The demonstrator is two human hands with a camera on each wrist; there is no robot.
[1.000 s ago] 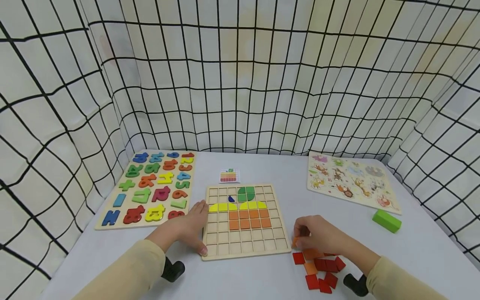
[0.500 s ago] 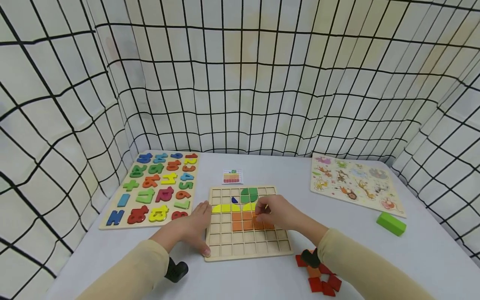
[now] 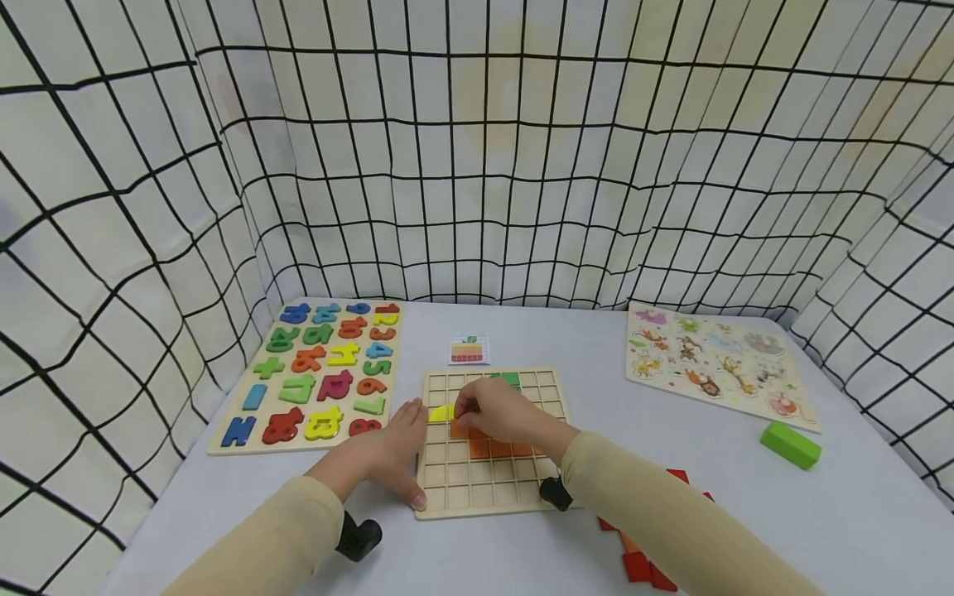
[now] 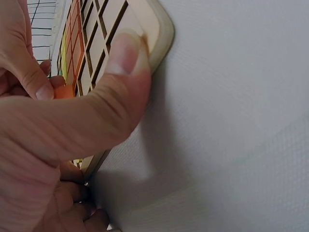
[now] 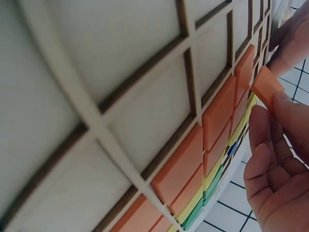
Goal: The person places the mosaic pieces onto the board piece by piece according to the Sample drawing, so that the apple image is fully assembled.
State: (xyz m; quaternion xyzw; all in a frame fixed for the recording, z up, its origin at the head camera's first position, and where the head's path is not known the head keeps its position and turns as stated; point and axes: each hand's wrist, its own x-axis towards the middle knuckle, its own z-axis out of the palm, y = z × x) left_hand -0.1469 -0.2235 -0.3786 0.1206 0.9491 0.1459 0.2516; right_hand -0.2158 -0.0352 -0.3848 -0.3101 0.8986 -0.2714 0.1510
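My right hand (image 3: 495,410) pinches an orange square tile (image 5: 267,87) between thumb and fingers, over the left part of the wooden grid board (image 3: 484,495). The held tile is tilted, close to the row of orange tiles (image 5: 219,113) set in the grid. My left hand (image 3: 387,455) lies against the board's left edge, fingers fairly straight, its thumb (image 4: 123,58) pressing on the near left corner. Yellow pieces (image 3: 440,414) and green pieces (image 3: 510,379) sit in the rows above; the right hand hides part of them.
Behind the board lies a small picture card (image 3: 469,350). Red tiles (image 3: 637,567) lie at the right, partly under the right sleeve. A letter-and-number board (image 3: 313,372) is at left; an animal puzzle board (image 3: 715,364) and green block (image 3: 790,445) are at right. Black netting surrounds the table.
My right hand has moved from the loose tile pile up and left, across the board, carrying an orange tile. The left hand has stayed at the board's edge. The view has shifted slightly.
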